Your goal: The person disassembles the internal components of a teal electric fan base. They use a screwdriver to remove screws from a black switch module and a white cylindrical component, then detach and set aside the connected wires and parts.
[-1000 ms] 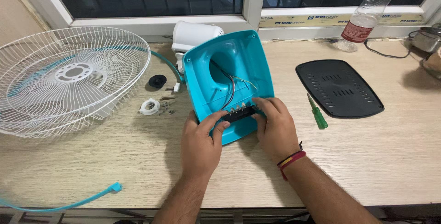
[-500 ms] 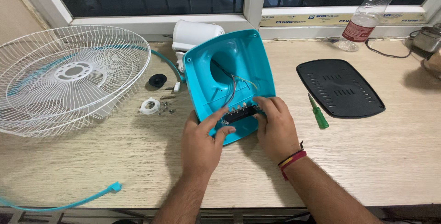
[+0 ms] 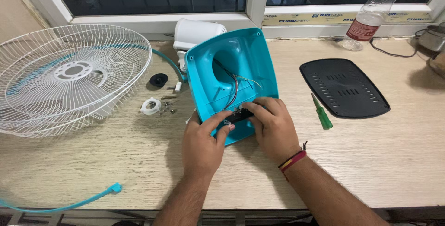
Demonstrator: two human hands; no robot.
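In the middle of the frame a turquoise fan base housing point(image 3: 232, 75) lies upside down on the wooden table point(image 3: 371, 161), its hollow inside facing up. At its lower edge sits a black switch block point(image 3: 238, 115), and thin coloured wires point(image 3: 236, 84) run from it up to the round hole of the housing. The left hand point(image 3: 201, 145) holds the lower left corner of the housing, with thumb and index finger closed on the left end of the switch block. The right hand point(image 3: 273, 128) lies over the right end of the block, its fingers curled on it and pressing it; a red and yellow thread is around this wrist. At the left of the frame a white wire fan guard point(image 3: 69, 77) rests on the table. Between the guard and the housing lie a black round knob point(image 3: 158, 80), a white plastic nut point(image 3: 151, 107) and some small screws point(image 3: 168, 107). Right of the housing lies a green screwdriver point(image 3: 321, 111), and just beside it a black vented base cover point(image 3: 344, 87). A clear plastic bottle point(image 3: 373, 12) leans on the window sill at the upper right.
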